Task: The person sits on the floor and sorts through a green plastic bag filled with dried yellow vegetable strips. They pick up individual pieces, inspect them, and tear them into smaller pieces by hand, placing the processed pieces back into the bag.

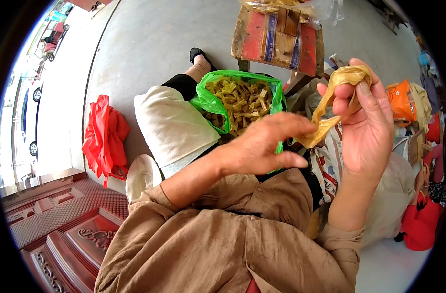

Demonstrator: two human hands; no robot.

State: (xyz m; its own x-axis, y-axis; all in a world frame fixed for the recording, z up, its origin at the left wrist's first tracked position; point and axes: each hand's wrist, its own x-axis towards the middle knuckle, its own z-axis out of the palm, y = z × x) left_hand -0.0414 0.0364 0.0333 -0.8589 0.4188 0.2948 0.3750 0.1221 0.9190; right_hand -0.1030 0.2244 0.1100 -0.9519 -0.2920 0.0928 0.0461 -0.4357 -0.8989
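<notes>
My right hand (367, 124) is raised at the right, fingers curled around the top of a limp yellowish-tan strip (338, 85) that looks like a dried leaf or husk. My left hand (264, 144) reaches across from the left and pinches the strip's lower end (317, 133) between thumb and fingers. Just behind my left hand, a green plastic bag (211, 100) lies open on my lap, filled with several short yellow-green cut pieces (240, 100).
A worn red and blue wooden stool (281, 39) stands ahead with a clear plastic bag on it. A red bag (103, 136) lies on the concrete floor at left. Orange, white and red bags (418, 222) crowd the right. A carved red door (62, 219) is lower left.
</notes>
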